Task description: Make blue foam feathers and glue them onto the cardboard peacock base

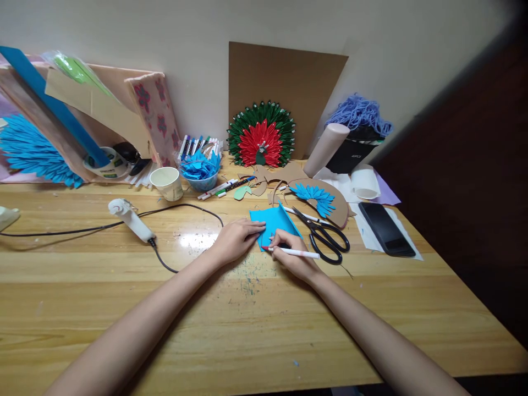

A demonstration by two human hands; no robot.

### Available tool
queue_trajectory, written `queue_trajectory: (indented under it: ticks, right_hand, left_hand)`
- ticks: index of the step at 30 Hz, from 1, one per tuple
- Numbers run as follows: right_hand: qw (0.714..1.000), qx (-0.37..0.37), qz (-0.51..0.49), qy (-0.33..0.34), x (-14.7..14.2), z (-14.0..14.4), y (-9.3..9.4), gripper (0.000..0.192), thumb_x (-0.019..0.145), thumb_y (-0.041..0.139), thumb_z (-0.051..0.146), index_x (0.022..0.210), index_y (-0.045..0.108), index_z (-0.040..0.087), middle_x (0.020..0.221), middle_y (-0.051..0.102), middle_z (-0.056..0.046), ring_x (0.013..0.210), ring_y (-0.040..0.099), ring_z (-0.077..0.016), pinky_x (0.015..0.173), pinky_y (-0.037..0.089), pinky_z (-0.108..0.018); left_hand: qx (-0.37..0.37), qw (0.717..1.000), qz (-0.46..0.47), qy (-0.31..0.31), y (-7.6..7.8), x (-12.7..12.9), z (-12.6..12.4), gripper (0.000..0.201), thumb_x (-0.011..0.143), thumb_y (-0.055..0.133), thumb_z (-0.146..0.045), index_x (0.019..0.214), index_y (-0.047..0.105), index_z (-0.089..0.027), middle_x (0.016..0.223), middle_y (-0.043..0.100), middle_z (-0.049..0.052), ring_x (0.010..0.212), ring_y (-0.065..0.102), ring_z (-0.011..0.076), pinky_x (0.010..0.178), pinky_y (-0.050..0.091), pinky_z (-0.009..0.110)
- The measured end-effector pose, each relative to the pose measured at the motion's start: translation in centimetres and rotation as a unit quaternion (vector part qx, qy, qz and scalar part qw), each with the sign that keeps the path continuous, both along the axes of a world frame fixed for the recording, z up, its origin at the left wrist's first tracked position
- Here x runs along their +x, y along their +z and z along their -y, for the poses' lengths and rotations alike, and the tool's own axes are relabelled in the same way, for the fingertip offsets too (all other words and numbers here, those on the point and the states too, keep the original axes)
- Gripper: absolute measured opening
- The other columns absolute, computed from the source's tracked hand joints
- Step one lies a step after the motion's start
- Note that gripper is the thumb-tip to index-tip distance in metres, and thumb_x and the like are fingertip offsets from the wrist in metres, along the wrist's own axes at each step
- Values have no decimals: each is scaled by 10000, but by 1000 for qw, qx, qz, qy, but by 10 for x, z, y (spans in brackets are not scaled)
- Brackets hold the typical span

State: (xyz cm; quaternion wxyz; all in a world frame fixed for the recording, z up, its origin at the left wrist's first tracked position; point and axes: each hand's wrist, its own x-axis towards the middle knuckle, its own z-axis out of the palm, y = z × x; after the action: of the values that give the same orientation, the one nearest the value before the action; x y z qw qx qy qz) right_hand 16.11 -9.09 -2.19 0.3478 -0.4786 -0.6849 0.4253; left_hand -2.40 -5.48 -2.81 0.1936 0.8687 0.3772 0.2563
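Note:
A bright blue sheet of paper (272, 219) lies on the wooden table, its right side folded or curled up. My left hand (237, 239) rests flat with fingers stretched over the sheet's left edge. In my right hand (295, 256) is a white marker (305, 253) with a red tip end, which touches the paper near its lower left corner. Black-handled scissors (330, 239) lie partly spread just right of the paper. Behind them sits a cardboard disc (340, 209) with blue paper petals (315, 198) fixed on it.
A white glue gun (131, 220) and its black cord lie at left. Behind stand a paper cup (166, 184), a bowl of blue paper pieces (200, 170), loose markers (225, 187) and a red and green peacock craft (262, 135). A phone (386, 228) lies at right.

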Motion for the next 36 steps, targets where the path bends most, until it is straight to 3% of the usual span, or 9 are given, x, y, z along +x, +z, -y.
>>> queue_trajectory:
  ticks: [5,8,11,21,27,36]
  right_hand:
    - [998,-36,-49,18,0,0,0,116,735,514,191,630,464,197,540,546,36,569,536,-131,591,406,-256]
    - [994,-39,-98,-25,0,-1,1,85,761,482,205,678,465,201,566,560,35,577,550,-131,598,422,-257]
    - [995,-23,-64,-71,-1,-2,1,78,777,485,233,707,480,199,631,584,19,620,553,-139,599,415,-252]
    - [997,20,47,-63,-2,0,5,93,795,465,250,724,497,199,685,553,21,644,491,-138,574,345,-230]
    - [997,25,38,-65,-2,-1,6,120,756,465,209,642,431,199,649,498,35,637,456,-132,571,322,-229]
    - [998,-8,-11,-60,3,-6,2,181,730,429,177,560,376,210,527,418,43,600,459,-140,668,398,-269]
  left_hand:
    - [-1,1000,1,-3,1,0,0,300,868,439,-258,1122,596,-231,1147,616,32,1063,555,185,908,437,350]
    - [-1,1000,-1,-1,2,0,0,299,868,438,-260,1117,600,-227,1153,612,31,1064,553,187,908,437,352]
    - [0,1000,1,0,2,0,1,296,870,435,-266,1113,602,-234,1151,613,26,1067,551,186,911,435,354]
    - [2,1000,-3,-1,2,1,0,296,873,432,-265,1114,600,-226,1149,614,28,1075,547,183,916,433,356]
    - [7,1000,-11,1,3,1,1,302,875,427,-270,1122,594,-226,1165,604,30,1071,549,183,913,435,357]
    - [2,1000,-17,1,3,0,0,315,860,439,-229,1140,582,-253,1184,591,16,1064,552,186,912,434,358]
